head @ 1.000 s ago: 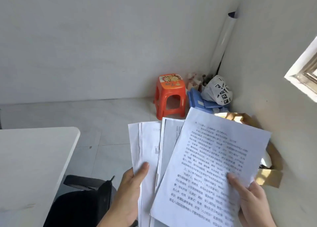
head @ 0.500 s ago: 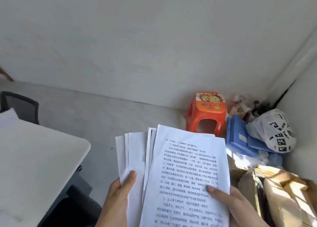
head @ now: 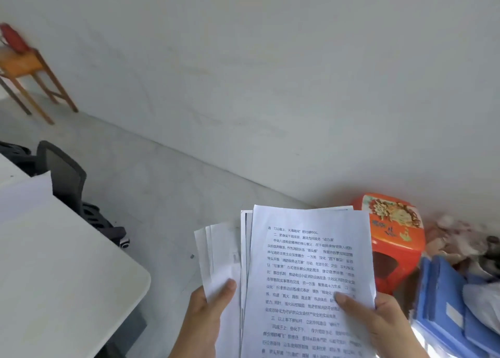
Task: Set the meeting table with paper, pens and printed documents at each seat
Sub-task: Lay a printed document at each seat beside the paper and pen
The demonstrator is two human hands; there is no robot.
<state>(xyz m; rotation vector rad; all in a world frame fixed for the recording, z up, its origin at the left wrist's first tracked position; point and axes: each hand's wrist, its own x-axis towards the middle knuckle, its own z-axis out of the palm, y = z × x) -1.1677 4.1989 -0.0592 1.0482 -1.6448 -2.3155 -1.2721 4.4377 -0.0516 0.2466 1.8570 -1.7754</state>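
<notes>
I hold a fanned stack of white sheets in front of me, low in the view. My left hand (head: 208, 317) grips the blank sheets (head: 223, 257) at the left of the fan, thumb on top. My right hand (head: 378, 322) grips the printed document (head: 308, 271), a page of dense black text lying on top at the right. The white meeting table (head: 67, 282) is at the lower left, with a small pile of white paper (head: 25, 195) on its far part. No pens are visible.
A black office chair (head: 65, 176) stands behind the table. An orange plastic stool (head: 392, 238) sits by the wall on the right, next to blue folders (head: 443, 303) and bags in the corner. A wooden chair (head: 27, 68) stands at the far left.
The view has swung left: the corner clutter slid to the right edge, and the table, black chair and wooden chair came into view. Both hands keep hold of the sheets, now squared up more.
</notes>
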